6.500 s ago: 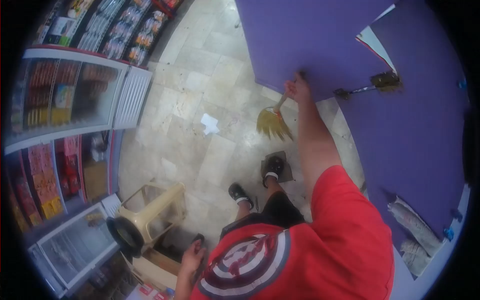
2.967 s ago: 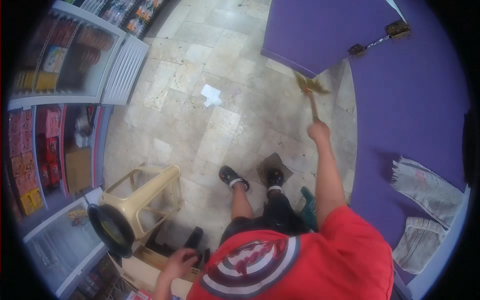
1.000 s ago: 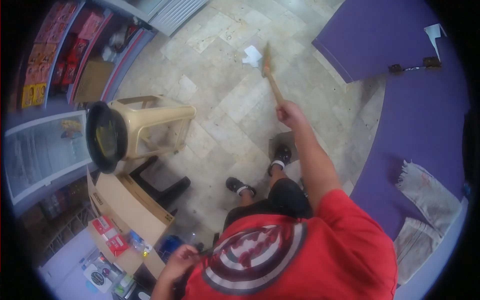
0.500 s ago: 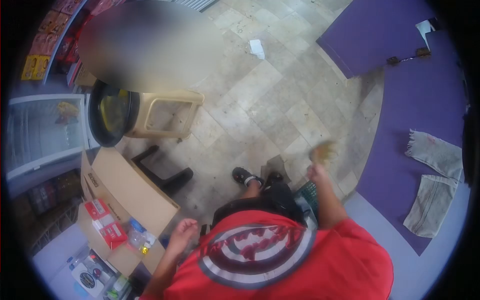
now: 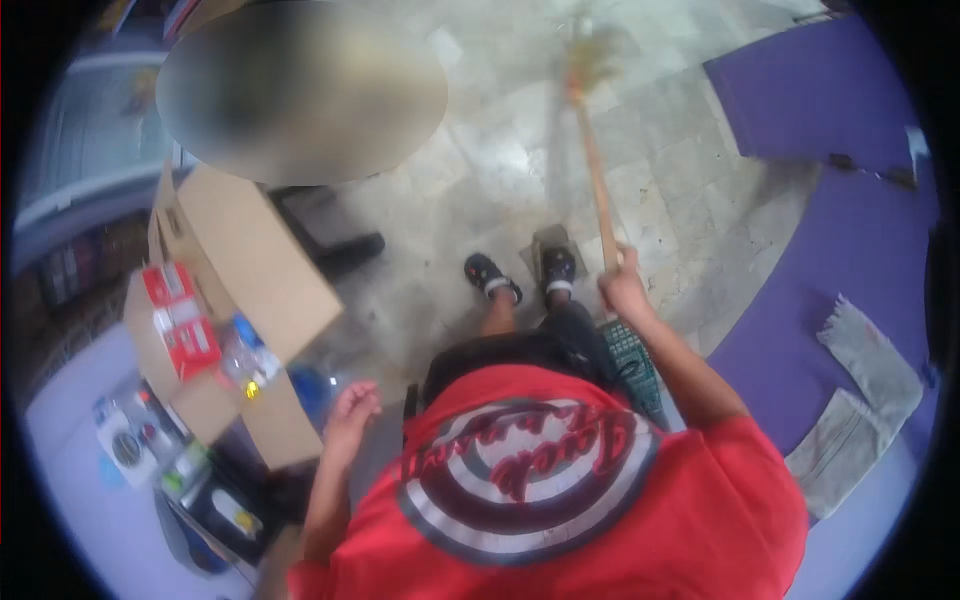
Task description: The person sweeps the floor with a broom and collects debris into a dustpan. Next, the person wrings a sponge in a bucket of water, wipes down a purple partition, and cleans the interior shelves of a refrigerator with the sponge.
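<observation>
My right hand (image 5: 624, 288) is closed round the lower end of a long orange-brown handle. It belongs to a broom (image 5: 596, 190), whose yellowish bristle head (image 5: 592, 58) is blurred at the far end, over or on the tiled floor (image 5: 660, 180). My left hand (image 5: 355, 405) hangs with loosely curled, slightly parted fingers and nothing visible in it. Nearest to that hand is an open cardboard box (image 5: 262, 265), with a red-and-white carton (image 5: 182, 322) and clear plastic items (image 5: 245, 355) at its flaps.
Purple panels (image 5: 770, 270) line the right side, with a grey cloth (image 5: 872, 350) lying over them. A green plastic basket (image 5: 630, 350) stands beside my leg. Black shoes (image 5: 492, 278) are on the floor. At upper left are a glass-fronted cabinet (image 5: 85, 140) and a dark stand (image 5: 335, 250).
My right arm has reached forward, and the broom now extends far ahead with its handle in plain view. The whole view has shifted; my left hand stays low beside the box.
</observation>
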